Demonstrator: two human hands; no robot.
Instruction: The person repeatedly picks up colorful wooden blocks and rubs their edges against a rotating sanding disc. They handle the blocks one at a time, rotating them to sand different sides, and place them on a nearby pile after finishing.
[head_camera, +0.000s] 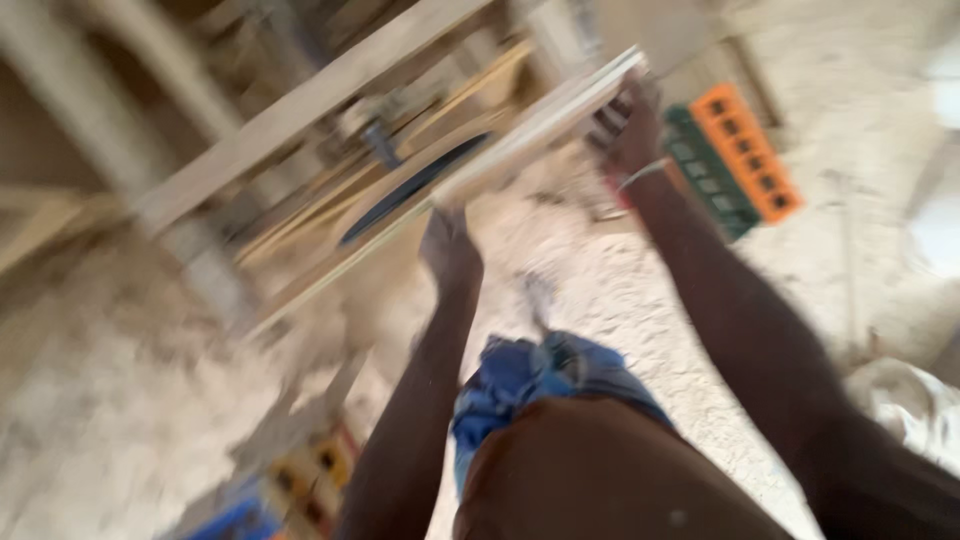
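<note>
Head view, badly blurred by motion, shows a pale wooden board (540, 125) held up at a slant between both hands, its far end rising toward the right. Right hand (632, 125) is wrapped around the board's upper end; left hand (450, 245) sits at its lower end, pressed up against the edge, though blur hides how far those fingers close. Just beyond the left hand lies a saw surface (330, 215) of planks with a dark curved blade (410, 185) showing in a slot, and a long plank (300, 105) crosses above it. Past the right hand, a green and orange crate (740, 160) rests on the sawdust floor (600, 300). Handling this well would seem to call for both hands keeping the board level and steady, with fingers well away from the blade.
</note>
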